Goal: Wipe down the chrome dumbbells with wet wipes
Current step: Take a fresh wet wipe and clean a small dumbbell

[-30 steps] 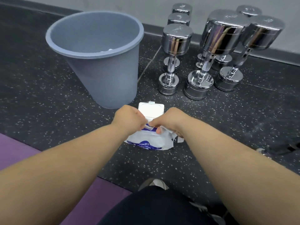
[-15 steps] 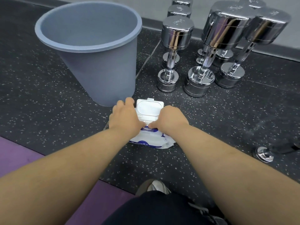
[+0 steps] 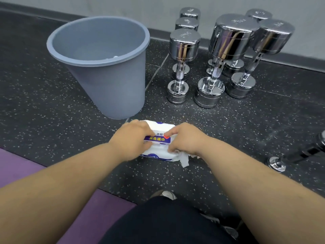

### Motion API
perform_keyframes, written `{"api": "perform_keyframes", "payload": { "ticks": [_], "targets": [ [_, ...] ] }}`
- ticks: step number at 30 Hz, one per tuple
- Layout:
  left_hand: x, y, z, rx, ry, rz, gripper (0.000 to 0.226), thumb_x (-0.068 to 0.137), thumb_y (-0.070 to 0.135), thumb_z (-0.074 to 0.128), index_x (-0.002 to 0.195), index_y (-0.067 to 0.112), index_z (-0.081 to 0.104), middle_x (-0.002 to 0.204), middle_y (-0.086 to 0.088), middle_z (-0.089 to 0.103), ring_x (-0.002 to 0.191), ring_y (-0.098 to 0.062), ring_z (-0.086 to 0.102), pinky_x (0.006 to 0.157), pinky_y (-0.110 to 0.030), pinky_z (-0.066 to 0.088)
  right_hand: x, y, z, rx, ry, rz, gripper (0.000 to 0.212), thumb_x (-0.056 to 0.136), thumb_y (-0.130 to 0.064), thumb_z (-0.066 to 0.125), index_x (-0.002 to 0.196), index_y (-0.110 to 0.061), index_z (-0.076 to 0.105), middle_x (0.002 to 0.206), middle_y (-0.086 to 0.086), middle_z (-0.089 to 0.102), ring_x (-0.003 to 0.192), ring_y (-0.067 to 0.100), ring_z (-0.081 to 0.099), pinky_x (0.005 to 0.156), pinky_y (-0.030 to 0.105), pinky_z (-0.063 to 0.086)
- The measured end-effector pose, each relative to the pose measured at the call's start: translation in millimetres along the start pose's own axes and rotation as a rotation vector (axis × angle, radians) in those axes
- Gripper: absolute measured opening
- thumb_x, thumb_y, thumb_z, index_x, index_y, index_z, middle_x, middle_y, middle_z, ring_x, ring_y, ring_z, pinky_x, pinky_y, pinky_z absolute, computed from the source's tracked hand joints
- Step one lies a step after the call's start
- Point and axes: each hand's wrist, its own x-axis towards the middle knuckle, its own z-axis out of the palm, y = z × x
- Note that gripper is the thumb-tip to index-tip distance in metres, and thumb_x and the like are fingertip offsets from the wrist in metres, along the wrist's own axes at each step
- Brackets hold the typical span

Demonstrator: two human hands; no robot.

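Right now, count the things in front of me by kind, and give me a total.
Upright chrome dumbbells, by the tops that show: 6
Grey bin: 1
Wet wipes pack: 1
Loose wipe: 1
Dark bar with chrome end: 1
Purple mat: 1
Total: 11

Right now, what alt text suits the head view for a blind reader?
A left hand and right hand grip a wipes pack on the floor, a wipe poking out under the right. Behind stand a bin and chrome dumbbells.
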Motion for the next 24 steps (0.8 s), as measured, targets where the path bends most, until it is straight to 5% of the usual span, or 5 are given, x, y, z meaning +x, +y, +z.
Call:
{"api": "perform_keyframes", "payload": {
  "ticks": [6, 9, 13, 20, 24],
  "targets": [
    [-5, 21, -27, 0.36, -0.365, 0.025, 0.051, 0.101, 0.052, 0.028, 0.145, 0.032, 0.045, 0.151, 0.001, 0.033, 0.138, -0.022, 0.027, 0.117, -0.041, 0.015, -19, -6, -9, 0.026, -0.014, 0.037, 0.032, 0.086, -0.015, 0.063, 0.114, 0.0, 0.069, 0.069, 0.003, 0.057, 0.054, 0.01, 0.046, 0.057, 0.025, 0.036],
    [9, 53, -52, -0.17, -0.257, -0.13, 0.041, 0.1, 0.048, 0.036, 0.131, 0.033, 0.059, 0.134, 0.0, 0.056, 0.122, -0.024, 0.05, 0.106, -0.044, 0.035, -35, -3, -29, 0.455, 0.161, 0.018, 0.017, 0.085, -0.014, 0.07, 0.101, -0.009, 0.073, 0.08, -0.002, 0.068, 0.074, 0.012, 0.059, 0.065, 0.023, 0.044],
    [23, 120, -93, -0.969, -0.275, -0.154, 0.022, 0.093, 0.015, 0.051, 0.105, 0.019, 0.07, 0.089, 0.005, 0.063, 0.086, -0.013, 0.057, 0.09, -0.036, 0.05, -85, 21, -72, 0.931, 0.234, -0.105, 0.044, 0.08, 0.006, 0.069, 0.119, -0.014, 0.063, 0.103, 0.015, 0.072, 0.088, 0.023, 0.069, 0.089, 0.032, 0.052],
    [43, 233, -109, -1.042, -0.199, -0.029, 0.012, 0.089, 0.01, 0.066, 0.088, 0.016, 0.076, 0.074, 0.002, 0.067, 0.069, -0.012, 0.058, 0.066, -0.024, 0.048, -192, 86, -139, 0.847, 0.462, -0.151, 0.068, 0.076, 0.022, 0.057, 0.123, -0.027, 0.053, 0.111, 0.014, 0.061, 0.079, 0.023, 0.06, 0.059, 0.029, 0.047],
    [60, 288, -91, -1.345, -0.108, -0.224, 0.019, 0.093, 0.011, 0.05, 0.098, 0.014, 0.068, 0.101, -0.003, 0.069, 0.09, -0.015, 0.063, 0.079, -0.027, 0.054, -211, 134, -158, 0.655, 0.687, -0.001, 0.045, 0.076, 0.009, 0.07, 0.104, -0.024, 0.057, 0.093, 0.005, 0.064, 0.068, 0.019, 0.057, 0.061, 0.032, 0.046]
  ]
}}
